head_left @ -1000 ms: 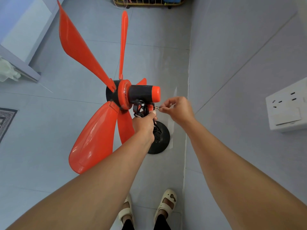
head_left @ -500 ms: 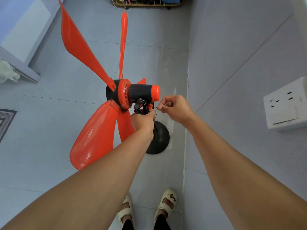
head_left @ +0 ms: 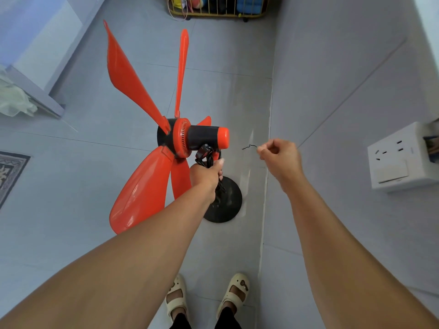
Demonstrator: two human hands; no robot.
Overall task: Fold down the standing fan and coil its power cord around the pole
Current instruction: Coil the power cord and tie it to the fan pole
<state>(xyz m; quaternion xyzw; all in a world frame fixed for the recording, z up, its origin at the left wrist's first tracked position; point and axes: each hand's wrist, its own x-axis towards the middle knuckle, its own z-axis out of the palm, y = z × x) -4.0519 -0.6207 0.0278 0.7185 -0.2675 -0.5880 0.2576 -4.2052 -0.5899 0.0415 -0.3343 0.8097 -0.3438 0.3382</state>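
A standing fan (head_left: 202, 138) with long orange blades and a black-and-orange motor housing stands on a round black base (head_left: 228, 205). My left hand (head_left: 205, 173) grips the top of the pole just under the motor, together with a bundle of black power cord (head_left: 205, 155). My right hand (head_left: 279, 154) is off to the right of the motor, apart from the fan, and pinches a thin crinkled black twist tie (head_left: 249, 147). The pole itself is hidden behind my left hand and forearm.
A grey wall runs along the right, carrying a white socket panel (head_left: 403, 157). A yellow wire basket (head_left: 218, 7) with items stands at the far end of the floor. A rug's corner (head_left: 9, 172) lies at left. My feet in cream sandals (head_left: 206, 298) stand below.
My right hand has pulled away to the right from the cord bundle, drawing the twist tie free of it. My left hand has kept its grip under the motor.
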